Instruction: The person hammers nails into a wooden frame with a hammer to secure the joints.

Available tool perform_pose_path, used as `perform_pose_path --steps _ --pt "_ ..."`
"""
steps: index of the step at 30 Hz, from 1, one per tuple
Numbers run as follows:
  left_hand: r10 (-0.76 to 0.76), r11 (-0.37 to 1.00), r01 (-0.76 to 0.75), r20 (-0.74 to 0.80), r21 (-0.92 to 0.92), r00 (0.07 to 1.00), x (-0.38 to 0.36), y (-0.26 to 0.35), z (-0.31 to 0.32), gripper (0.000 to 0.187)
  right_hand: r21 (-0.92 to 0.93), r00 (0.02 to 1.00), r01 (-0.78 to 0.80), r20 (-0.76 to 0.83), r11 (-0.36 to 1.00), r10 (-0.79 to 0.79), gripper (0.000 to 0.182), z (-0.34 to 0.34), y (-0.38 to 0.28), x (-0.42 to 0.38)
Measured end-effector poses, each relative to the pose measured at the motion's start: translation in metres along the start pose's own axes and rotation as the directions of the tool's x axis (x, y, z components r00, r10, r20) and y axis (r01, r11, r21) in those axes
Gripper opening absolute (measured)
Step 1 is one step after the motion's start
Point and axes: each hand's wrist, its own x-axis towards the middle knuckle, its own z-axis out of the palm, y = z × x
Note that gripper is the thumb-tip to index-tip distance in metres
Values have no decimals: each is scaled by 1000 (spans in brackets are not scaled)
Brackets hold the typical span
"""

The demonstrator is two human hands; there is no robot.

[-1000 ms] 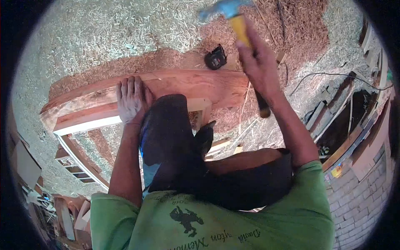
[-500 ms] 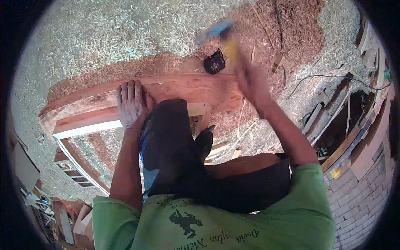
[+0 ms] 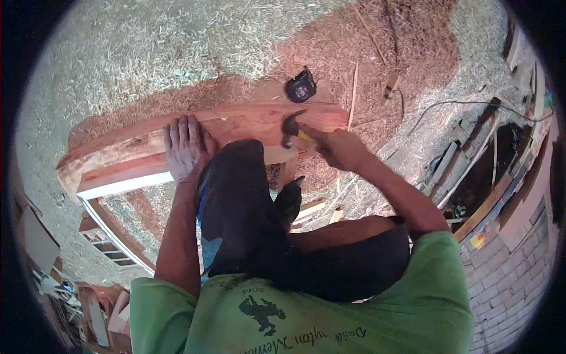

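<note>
My right hand (image 3: 340, 148) is wrapped round the handle of a claw hammer (image 3: 290, 127). The hammer's dark head is over the right part of a thick reddish plank (image 3: 250, 125), close to the corner of a wooden frame (image 3: 277, 155). On the plank's left part my left hand (image 3: 187, 150) lies flat, fingers stretched toward the far edge. My bent knee (image 3: 239, 171) in dark cloth presses up against the plank between the two hands. Past the plank's far edge, a black tape measure (image 3: 301, 86) lies on the ground.
Wood shavings (image 3: 177, 41) cover the ground. A dark cable (image 3: 448, 102) runs across at the right, near stacked boards (image 3: 445, 165). At the lower right is brick paving (image 3: 507, 283). A small slatted wooden piece (image 3: 106, 245) lies at the left, with wood scraps (image 3: 97, 312) below.
My right hand has swung the hammer down and left, from raised beyond the plank to over its right part. My left hand stays in place on the plank.
</note>
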Motion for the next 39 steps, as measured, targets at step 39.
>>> perform_pose_path --steps 39 --pt "89 991 -72 -147 112 985 -1 5 4 60 610 846 19 -432 792 312 70 78 0 -49"
